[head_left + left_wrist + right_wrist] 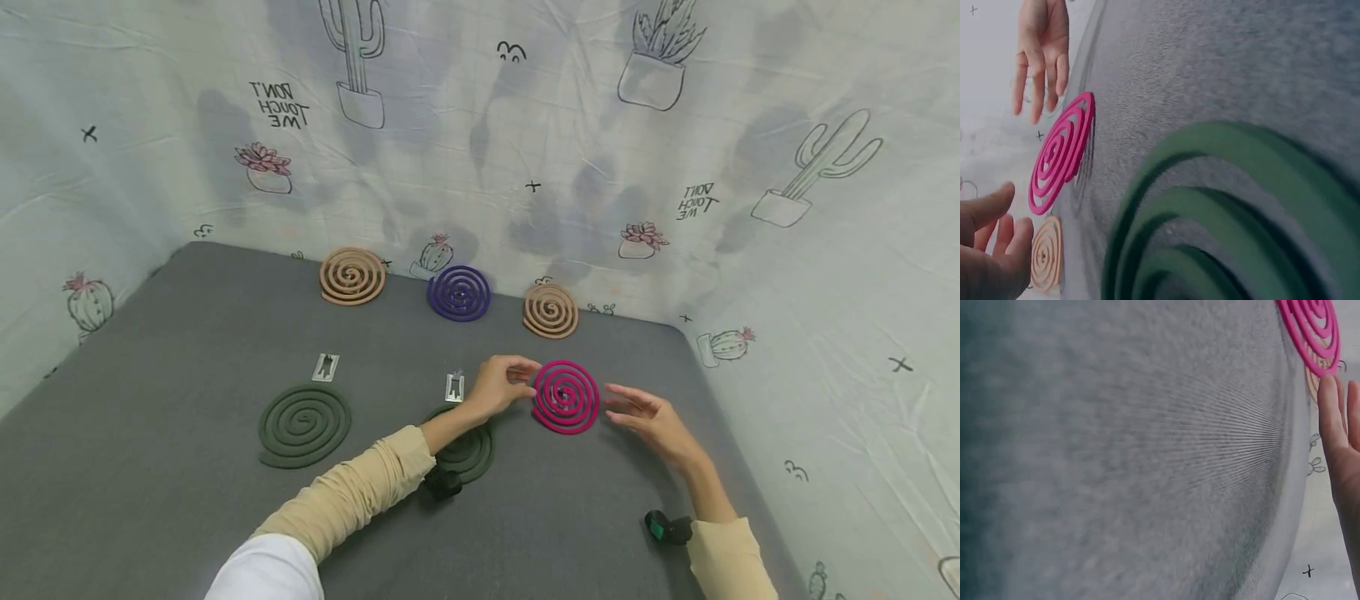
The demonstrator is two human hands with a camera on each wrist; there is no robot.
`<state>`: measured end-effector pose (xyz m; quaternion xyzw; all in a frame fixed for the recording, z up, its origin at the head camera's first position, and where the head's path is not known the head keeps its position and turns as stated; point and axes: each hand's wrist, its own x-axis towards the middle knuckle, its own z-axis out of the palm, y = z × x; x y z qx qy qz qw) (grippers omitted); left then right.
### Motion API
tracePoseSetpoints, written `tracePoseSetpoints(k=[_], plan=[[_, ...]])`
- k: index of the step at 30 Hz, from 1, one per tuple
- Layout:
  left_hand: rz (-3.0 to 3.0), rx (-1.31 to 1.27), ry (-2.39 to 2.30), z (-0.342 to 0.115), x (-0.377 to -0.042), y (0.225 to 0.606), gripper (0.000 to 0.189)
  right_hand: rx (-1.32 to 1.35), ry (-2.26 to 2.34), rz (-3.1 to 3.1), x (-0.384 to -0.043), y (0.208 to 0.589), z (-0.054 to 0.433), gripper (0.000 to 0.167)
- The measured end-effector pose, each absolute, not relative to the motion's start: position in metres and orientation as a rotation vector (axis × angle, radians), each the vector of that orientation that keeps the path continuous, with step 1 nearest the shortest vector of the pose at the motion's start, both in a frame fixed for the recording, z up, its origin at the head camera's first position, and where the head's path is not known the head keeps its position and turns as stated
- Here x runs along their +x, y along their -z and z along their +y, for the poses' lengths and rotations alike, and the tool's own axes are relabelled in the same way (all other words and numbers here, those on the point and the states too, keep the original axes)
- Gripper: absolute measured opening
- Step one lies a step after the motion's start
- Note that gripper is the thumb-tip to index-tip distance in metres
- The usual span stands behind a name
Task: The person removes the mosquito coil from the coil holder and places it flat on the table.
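A pink mosquito coil lies flat at the right of the grey surface, a little raised above it, with a bit of metal showing through its middle. My left hand is at the coil's left edge, thumb and fingers relaxed and parted; in the left wrist view a small gap separates the fingertips from the coil. On the other side my right hand hovers with its fingers extended, apart from the coil. Under my left forearm lies a green mosquito coil, partly covered.
Another green coil lies at the left. Small metal stands lie behind the green coils. Along the back edge are a tan coil, a purple coil and a second tan coil. Printed cloth hangs around the surface.
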<state>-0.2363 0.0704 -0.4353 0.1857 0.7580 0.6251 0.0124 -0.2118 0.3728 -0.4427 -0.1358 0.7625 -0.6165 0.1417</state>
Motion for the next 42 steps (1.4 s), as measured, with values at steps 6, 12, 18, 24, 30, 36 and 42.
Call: tracePoseSetpoints(k=[6, 12, 18, 24, 30, 36, 42], plan=[[2.476, 0.493, -1.947, 0.08, -0.237, 0.433, 0.031, -0.29, 1.679, 2.319, -0.224, 0.446, 0.368, 0.059], [2.499, 0.405, -1.909, 0.086, -0.238, 0.439, 0.035, -0.282, 1.677, 2.307, -0.229, 0.446, 0.365, 0.058], [2.512, 0.394, -1.891, 0.093, -0.241, 0.448, 0.04, -0.262, 1.662, 2.295, -0.232, 0.447, 0.363, 0.055], [2.572, 0.454, -1.892, 0.096, -0.244, 0.457, 0.045, -0.284, 1.638, 2.321, -0.235, 0.449, 0.361, 0.055], [2.509, 0.396, -1.896, 0.099, -0.242, 0.451, 0.044, -0.311, 1.661, 2.37, -0.235, 0.451, 0.359, 0.056], [2.492, 0.357, -1.862, 0.1, -0.242, 0.45, 0.044, -0.31, 1.712, 2.383, -0.234, 0.453, 0.356, 0.056], [2.458, 0.384, -1.873, 0.097, -0.243, 0.451, 0.045, -0.293, 1.671, 2.421, -0.231, 0.452, 0.356, 0.059]])
